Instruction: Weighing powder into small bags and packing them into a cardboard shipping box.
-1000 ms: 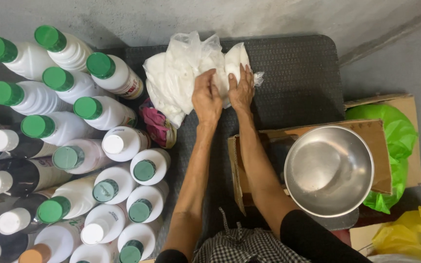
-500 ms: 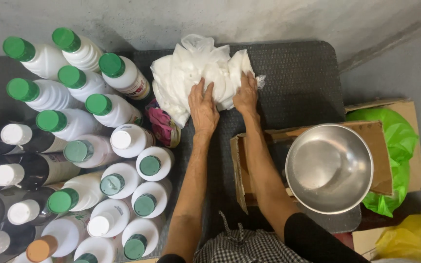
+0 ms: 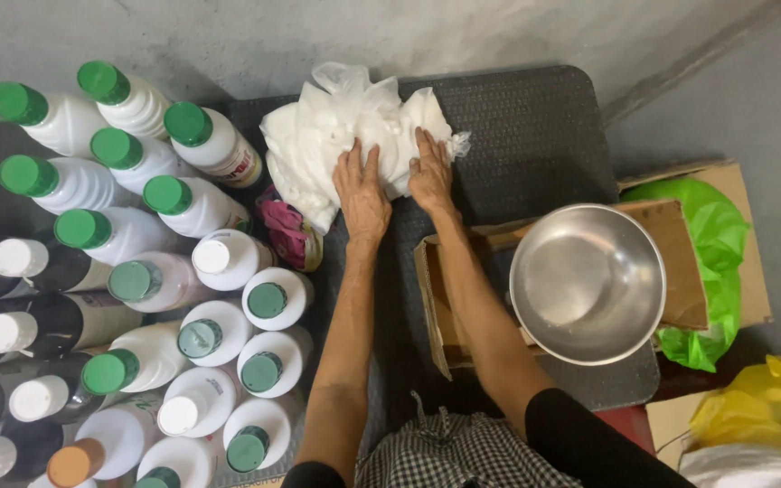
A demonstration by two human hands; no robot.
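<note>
Both hands lie flat with fingers spread, left hand (image 3: 362,188) and right hand (image 3: 430,173) pressing on the white plastic bag (image 3: 336,136) at upper centre, beside green-capped bottles (image 3: 128,181).

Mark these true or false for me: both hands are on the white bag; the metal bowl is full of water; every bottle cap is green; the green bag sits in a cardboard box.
1. Both hands rest on the white plastic bag. True: the left hand and right hand lie flat on it.
2. The metal bowl is full of water. False: it looks empty.
3. Every cap among the bottles is green. False: some are white, one is brown.
4. The green bag sits in a cardboard box. True.
</note>
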